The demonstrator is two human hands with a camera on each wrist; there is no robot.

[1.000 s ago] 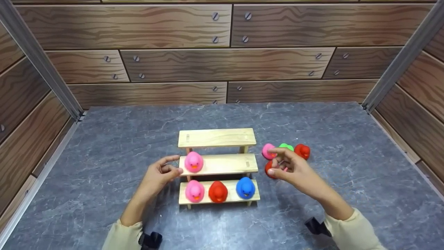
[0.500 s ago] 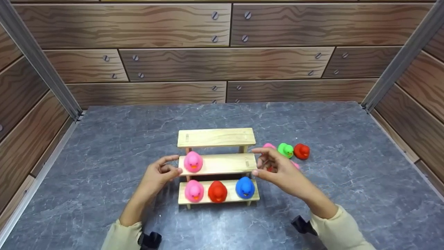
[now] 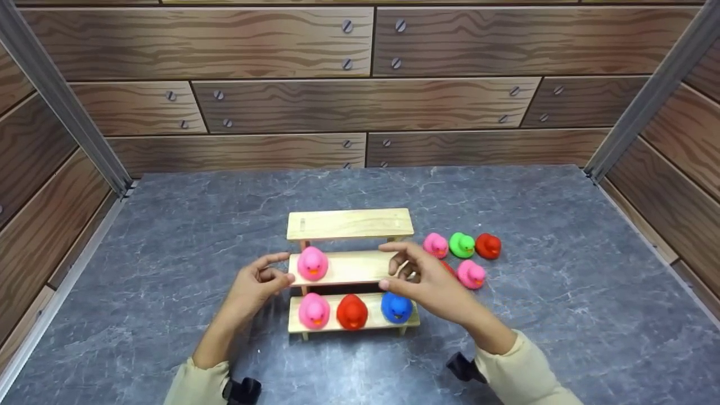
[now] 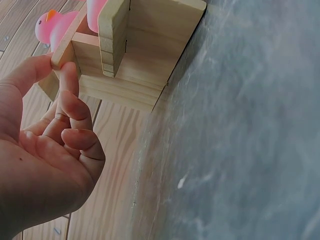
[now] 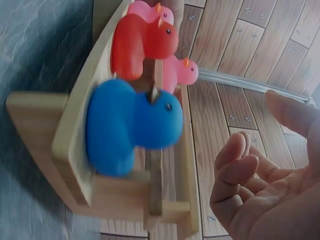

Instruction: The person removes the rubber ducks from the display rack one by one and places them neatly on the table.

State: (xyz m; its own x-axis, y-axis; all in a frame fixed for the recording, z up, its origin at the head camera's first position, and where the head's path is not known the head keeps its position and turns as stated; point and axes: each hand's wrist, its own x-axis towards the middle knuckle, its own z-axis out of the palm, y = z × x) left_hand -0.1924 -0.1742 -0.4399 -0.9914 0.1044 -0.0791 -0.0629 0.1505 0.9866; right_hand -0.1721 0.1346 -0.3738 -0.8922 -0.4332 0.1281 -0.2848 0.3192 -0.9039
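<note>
Wooden rack (image 3: pixel 350 224), partly behind right fingers (image 3: pixel 401 247), stands near a green duck (image 3: pixel 462 245).

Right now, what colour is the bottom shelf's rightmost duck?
That duck is blue; it shows best in the right wrist view.

Both arms (image 3: pixel 217 334) reach forward. The left hand (image 3: pixel 257 288) pinches with its thumb and pointer. The right hand (image 3: pixel 430 284) has thumb and pointer apart, other fingers (image 5: pixel 234 172) curled.
</note>
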